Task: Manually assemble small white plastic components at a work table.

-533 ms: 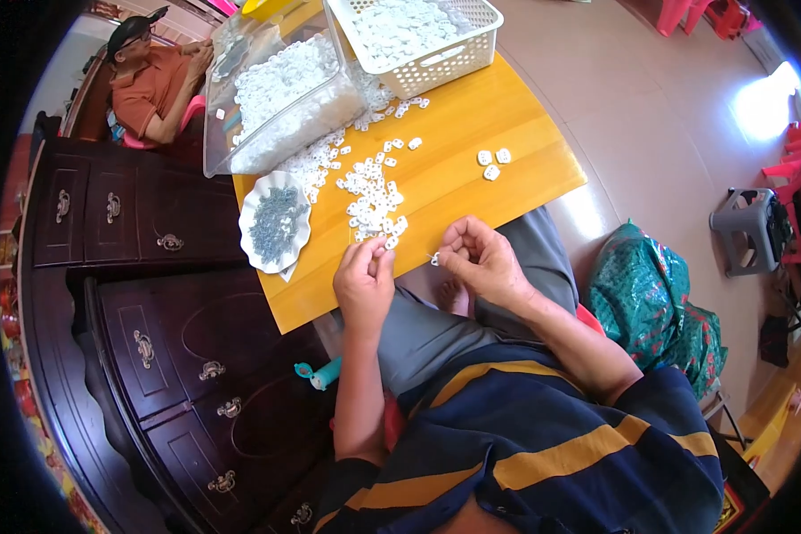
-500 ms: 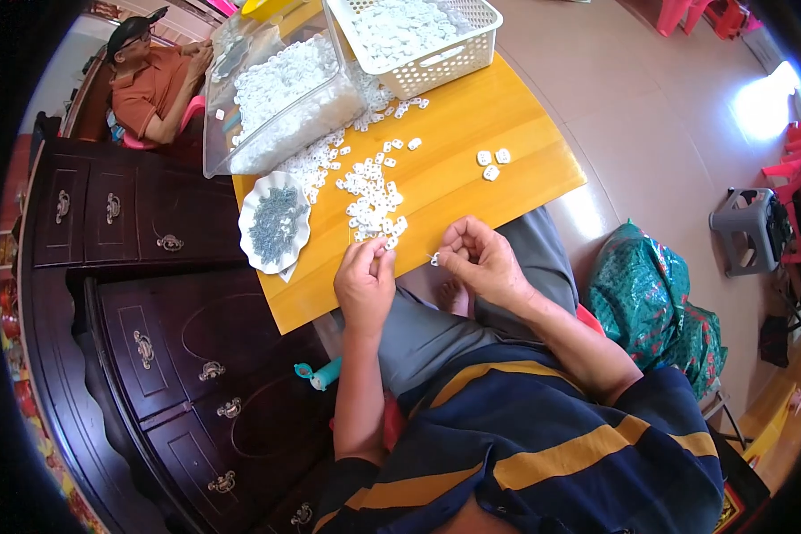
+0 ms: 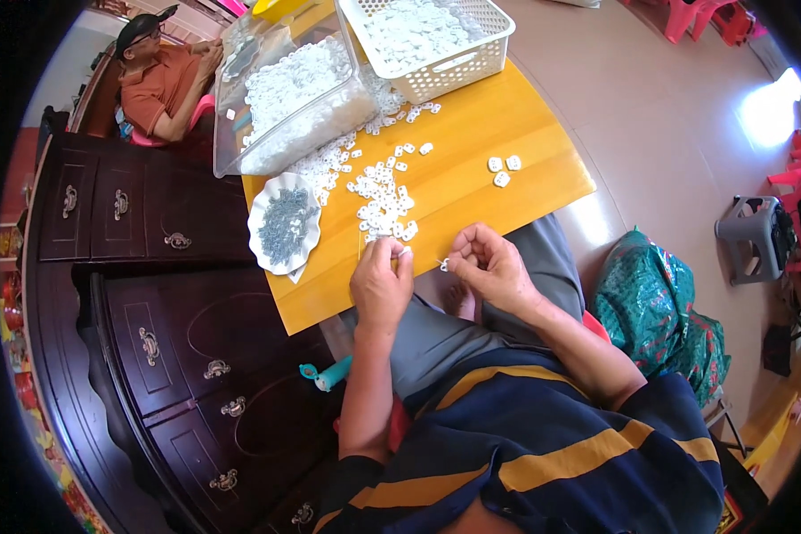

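Note:
Near the table's front edge, my left hand (image 3: 384,285) is closed, pinching a small white plastic piece (image 3: 406,252) between thumb and forefinger. My right hand (image 3: 494,271) is closed too, its fingertips on another small white piece (image 3: 444,264) with something thin sticking out of it. A small gap separates the two pieces. Just beyond my left hand lies a loose pile of white plastic pieces (image 3: 383,203), each with holes. To its left, a scalloped white dish (image 3: 255,220) holds many small grey metal parts (image 3: 287,222). Three white pieces (image 3: 501,179) sit apart on the right.
A clear bin (image 3: 225,147) and a white perforated basket (image 3: 465,76), both full of white pieces, stand on the wooden table (image 3: 454,191). Dark drawers (image 3: 187,329) flank it at left. Another person (image 3: 162,93) sits far left. A green bag (image 3: 645,294) stands at right.
My left hand has drawn back slightly from the pile's near edge, and a white piece now shows in its fingertips. My right hand keeps its pinch. The whole view has shifted a little.

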{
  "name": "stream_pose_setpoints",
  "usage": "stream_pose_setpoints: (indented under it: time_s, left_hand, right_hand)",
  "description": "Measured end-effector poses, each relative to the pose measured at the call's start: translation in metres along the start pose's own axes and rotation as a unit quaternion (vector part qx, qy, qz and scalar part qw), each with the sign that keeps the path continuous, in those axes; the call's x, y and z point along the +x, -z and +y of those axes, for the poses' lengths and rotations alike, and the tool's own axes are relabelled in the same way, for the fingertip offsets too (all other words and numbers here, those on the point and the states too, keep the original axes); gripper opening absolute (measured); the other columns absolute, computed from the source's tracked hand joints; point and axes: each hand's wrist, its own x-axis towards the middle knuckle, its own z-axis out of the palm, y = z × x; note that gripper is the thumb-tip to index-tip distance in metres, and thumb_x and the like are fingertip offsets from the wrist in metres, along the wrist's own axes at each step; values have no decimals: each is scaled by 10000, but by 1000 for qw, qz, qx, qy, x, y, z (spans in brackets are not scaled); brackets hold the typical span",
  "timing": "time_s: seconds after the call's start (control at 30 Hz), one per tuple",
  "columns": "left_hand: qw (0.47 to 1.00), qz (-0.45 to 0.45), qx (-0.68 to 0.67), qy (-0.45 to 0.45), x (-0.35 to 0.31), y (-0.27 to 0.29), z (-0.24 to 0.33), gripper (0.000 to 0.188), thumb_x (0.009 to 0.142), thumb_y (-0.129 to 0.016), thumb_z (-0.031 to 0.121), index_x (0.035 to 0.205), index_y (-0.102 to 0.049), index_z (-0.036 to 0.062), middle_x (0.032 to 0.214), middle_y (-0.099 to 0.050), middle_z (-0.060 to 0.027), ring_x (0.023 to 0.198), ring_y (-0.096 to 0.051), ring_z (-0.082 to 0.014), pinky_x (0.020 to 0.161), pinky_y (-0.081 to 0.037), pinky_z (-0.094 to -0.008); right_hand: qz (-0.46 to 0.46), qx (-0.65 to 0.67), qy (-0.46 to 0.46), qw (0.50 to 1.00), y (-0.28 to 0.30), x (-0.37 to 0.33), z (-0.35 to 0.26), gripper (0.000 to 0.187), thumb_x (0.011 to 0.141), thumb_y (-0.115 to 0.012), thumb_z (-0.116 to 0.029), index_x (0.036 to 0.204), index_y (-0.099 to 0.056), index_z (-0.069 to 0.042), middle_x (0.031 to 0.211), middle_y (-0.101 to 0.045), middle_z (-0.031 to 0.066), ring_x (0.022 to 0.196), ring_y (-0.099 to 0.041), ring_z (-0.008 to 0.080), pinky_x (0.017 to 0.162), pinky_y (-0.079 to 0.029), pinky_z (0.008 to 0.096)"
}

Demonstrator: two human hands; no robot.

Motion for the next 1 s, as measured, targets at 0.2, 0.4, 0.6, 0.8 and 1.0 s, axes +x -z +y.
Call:
stream_pose_setpoints:
  time_s: [0.2, 0.4, 0.6, 0.8, 1.0]
  left_hand:
    - [995, -2, -99, -7, -5, -4, 0, 165, 891, -724, 30, 1031, -637, 43, 873, -669, -90, 709, -664, -226, 661, -530, -344]
    - [900, -38, -422, 98, -9, -3, 2, 99, 988, -641, 10, 1085, -624, 1, 889, -636, 12, 713, -554, -25, 638, -471, -198]
    - [858, -62, -490, 140, -13, 0, 12, 111, 1020, -604, 50, 1114, -637, 3, 905, -636, 2, 704, -543, -43, 646, -459, -195]
    - [863, -76, -481, 135, -16, -4, 16, 130, 1021, -604, 59, 1129, -646, -1, 909, -638, 1, 712, -546, -47, 660, -460, -193]
    - [865, -76, -479, 125, -19, -6, 18, 133, 1016, -613, 56, 1130, -650, -2, 910, -639, 7, 720, -549, -41, 666, -465, -194]
  right_hand:
    - [3, -5, -3, 1000, 1, 1, -4, 180, 904, -733, -20, 1029, -605, -12, 799, -630, -35, 651, -504, 1, 582, -427, 190]
    - [-32, 34, -6, 999, 1, 1, 1, 161, 921, -722, -10, 1030, -603, -12, 824, -627, -28, 718, -537, 8, 633, -458, 192]
    - [-43, 38, -12, 998, -1, -1, -3, 143, 932, -715, -21, 1025, -606, -18, 828, -622, -28, 744, -553, 17, 653, -475, 199]
    - [-33, 4, -7, 999, 2, 0, 5, 149, 924, -724, -47, 1016, -610, -22, 808, -622, -30, 707, -542, 19, 625, -463, 204]
    - [-54, -27, -9, 998, 3, 0, 1, 120, 976, -678, -23, 1039, -577, -38, 829, -570, -62, 716, -524, 0, 643, -462, 176]
